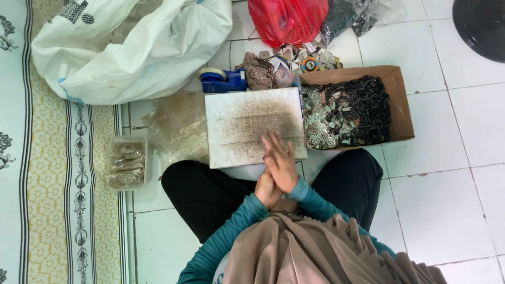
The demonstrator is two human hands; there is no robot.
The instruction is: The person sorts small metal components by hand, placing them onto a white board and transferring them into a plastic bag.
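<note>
I sit cross-legged on a tiled floor with a white speckled board (247,121) across my lap. My right hand (280,163) lies over the board's near edge with its fingers spread and nothing in it. My left hand (264,190) is curled just beneath it at the board's edge and mostly covered by it. What it holds is hidden. To the right of the board, a cardboard box (397,100) holds several small black parts and silvery metal pieces.
Behind the board are a blue tape dispenser (223,81), a pile of scraps (294,58), a red plastic bag (286,18) and a white sack (131,47). On the left, a clear tub (126,163) and a clear bag (179,126) border a patterned mat (47,158).
</note>
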